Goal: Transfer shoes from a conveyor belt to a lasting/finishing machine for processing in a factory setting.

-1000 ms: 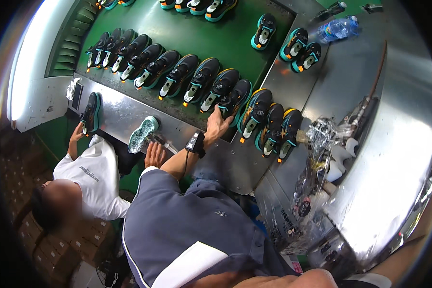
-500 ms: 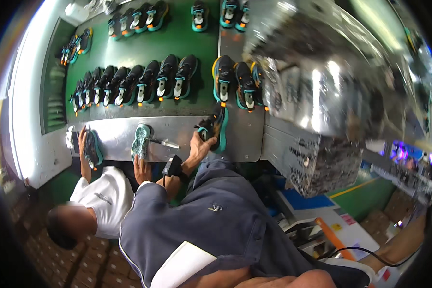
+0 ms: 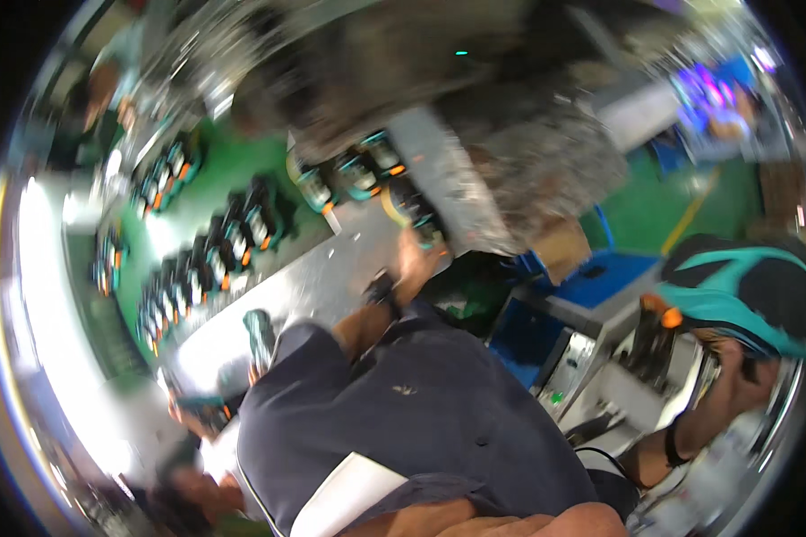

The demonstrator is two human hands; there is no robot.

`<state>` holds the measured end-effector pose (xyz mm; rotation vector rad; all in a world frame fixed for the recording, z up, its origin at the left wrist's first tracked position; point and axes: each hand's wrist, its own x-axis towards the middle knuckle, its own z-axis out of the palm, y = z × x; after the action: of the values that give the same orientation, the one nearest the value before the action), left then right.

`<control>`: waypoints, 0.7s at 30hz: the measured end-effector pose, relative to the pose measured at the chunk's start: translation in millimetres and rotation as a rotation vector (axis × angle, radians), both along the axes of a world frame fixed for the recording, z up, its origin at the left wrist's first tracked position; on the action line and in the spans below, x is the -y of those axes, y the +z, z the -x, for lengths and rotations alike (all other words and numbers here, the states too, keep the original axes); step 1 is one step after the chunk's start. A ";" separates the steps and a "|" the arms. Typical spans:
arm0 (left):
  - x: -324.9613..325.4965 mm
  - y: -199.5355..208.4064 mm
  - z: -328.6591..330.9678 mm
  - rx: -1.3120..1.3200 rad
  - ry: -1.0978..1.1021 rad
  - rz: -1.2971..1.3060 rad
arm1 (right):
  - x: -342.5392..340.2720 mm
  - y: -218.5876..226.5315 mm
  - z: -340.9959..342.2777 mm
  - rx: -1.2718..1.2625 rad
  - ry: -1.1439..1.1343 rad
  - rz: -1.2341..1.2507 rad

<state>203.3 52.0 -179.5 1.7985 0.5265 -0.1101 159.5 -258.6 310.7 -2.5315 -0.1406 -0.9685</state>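
My left hand [image 3: 414,265], with a dark strap on its wrist, reaches over the metal-topped table, its fingers smeared by motion. It is at the near end of a black shoe [image 3: 410,208] with a pale-yellow edge and an orange tab, and seems to grip it. At the far right my right hand [image 3: 734,369] holds up another shoe [image 3: 739,291], black with a teal sole, its sole side facing up and outward. Some of the right fingers are hidden beneath that shoe. Several similar shoes [image 3: 356,170] stand just beyond my left hand.
A long row of shoes [image 3: 210,259] stands on the green surface, left. A co-worker's hand [image 3: 188,412] is at a shoe, lower left, near a teal insole-like piece [image 3: 258,333]. Foil-wrapped equipment [image 3: 546,161] overhangs ahead; a machine with a blue top [image 3: 528,345] stands right.
The view has swung to the right and blurred. My right hand has come into view with a shoe. My left hand and its shoe have shifted right, close to the nearby shoes.
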 end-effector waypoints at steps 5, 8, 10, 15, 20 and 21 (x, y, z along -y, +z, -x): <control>1.2 151.9 47.9 -0.164 -0.786 0.646 | -13.3 -82.7 64.6 -0.088 -0.153 -0.489; 78.5 243.3 62.4 -0.099 -1.123 1.070 | -0.2 -99.5 112.3 -0.230 -0.263 -0.667; 154.7 261.5 76.5 0.057 -1.272 1.139 | 18.2 -113.3 150.5 -0.261 -0.386 -0.712; 307.0 289.7 161.7 -0.230 -1.398 1.108 | 89.3 -151.5 271.8 0.058 -0.612 -0.973; 424.8 270.7 264.8 -0.221 -1.669 0.872 | 135.0 -197.1 372.8 0.468 -0.909 -1.262; 455.0 252.9 271.5 -0.119 -1.833 0.807 | 149.5 -194.4 394.5 0.437 -1.000 -1.271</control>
<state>-68.2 -403.1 73.4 0.9229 -1.0978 -1.4215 -235.0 -408.1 116.3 -1.0810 1.2769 -1.2936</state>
